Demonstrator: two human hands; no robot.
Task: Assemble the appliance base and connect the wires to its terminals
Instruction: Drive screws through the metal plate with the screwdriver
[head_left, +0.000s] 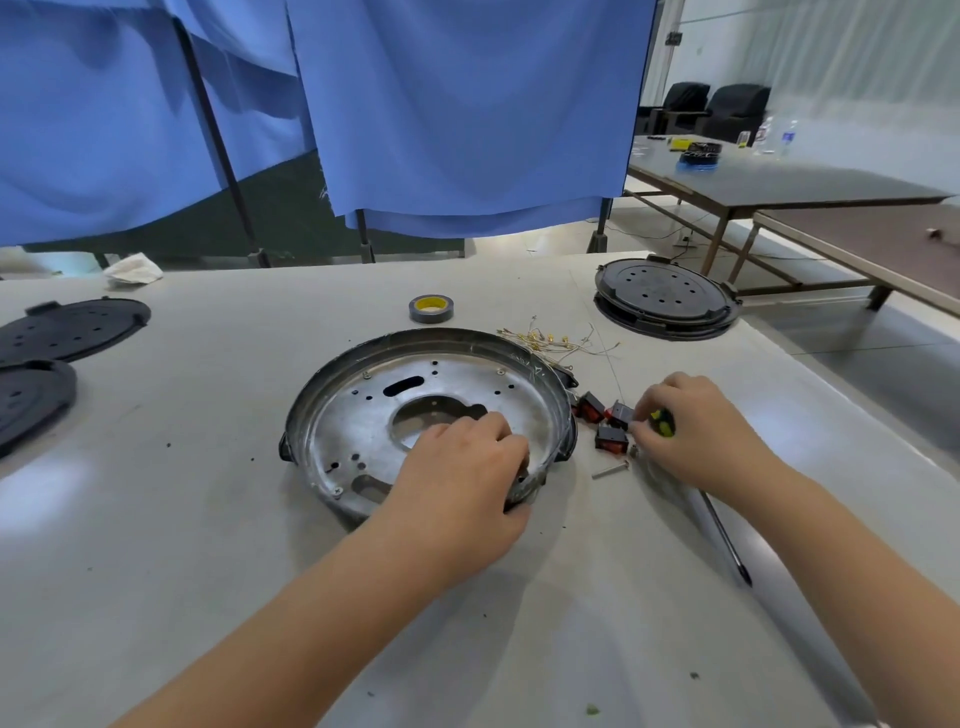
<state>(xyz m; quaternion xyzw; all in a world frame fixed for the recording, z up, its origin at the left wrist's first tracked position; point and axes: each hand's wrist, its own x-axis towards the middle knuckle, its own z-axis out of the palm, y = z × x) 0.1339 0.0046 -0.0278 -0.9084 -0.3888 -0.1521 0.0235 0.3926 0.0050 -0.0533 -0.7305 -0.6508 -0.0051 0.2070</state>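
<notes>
Left grip (457, 467) on base rim (332, 374), right grip (691, 431) holding screwdriver (724, 540), switches (610, 436) between

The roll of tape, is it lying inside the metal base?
No, the roll of tape lies on the table beyond the far rim of the metal base, apart from it.

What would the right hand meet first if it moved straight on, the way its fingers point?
Probably the black switches just ahead of the right hand, which holds a screwdriver; depth is unclear.
</notes>
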